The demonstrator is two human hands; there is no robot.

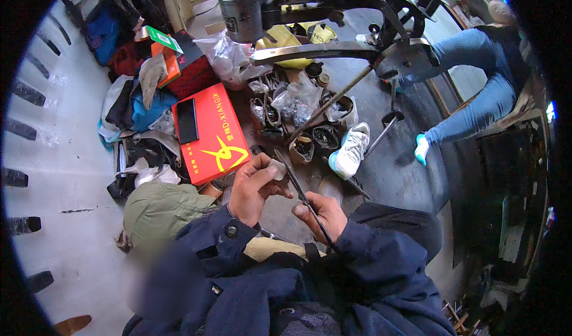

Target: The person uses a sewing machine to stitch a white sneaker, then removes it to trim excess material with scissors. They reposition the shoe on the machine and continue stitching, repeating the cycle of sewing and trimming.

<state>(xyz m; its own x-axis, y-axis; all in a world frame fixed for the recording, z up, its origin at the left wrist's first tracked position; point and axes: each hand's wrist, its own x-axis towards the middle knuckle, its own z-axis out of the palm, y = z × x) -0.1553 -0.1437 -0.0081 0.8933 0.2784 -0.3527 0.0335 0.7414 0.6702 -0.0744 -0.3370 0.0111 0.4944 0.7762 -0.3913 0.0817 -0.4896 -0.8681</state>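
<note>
left hand (251,188) covers part of small pale piece (276,170), full outline hidden. exact kind of dark tool (301,196) in right hand (328,215) unclear. machine (316,53) cut off by top edge. person in jeans (479,100) cut off at upper right. jacket (256,306) cut off below. contents of clear bag (298,100) too small to tell. round patch (164,282) lower left blurred.

A small, cluttered shoe-repair workshop, by the look of it: a heavy dark metal machine with a long curved arm (333,49) stands close by, a white lace-up sports shoe (351,150) sits beside small open-topped containers (302,149) and a crumpled clear plastic bag (296,100), with a flat red cardboard box (211,121) near
</note>
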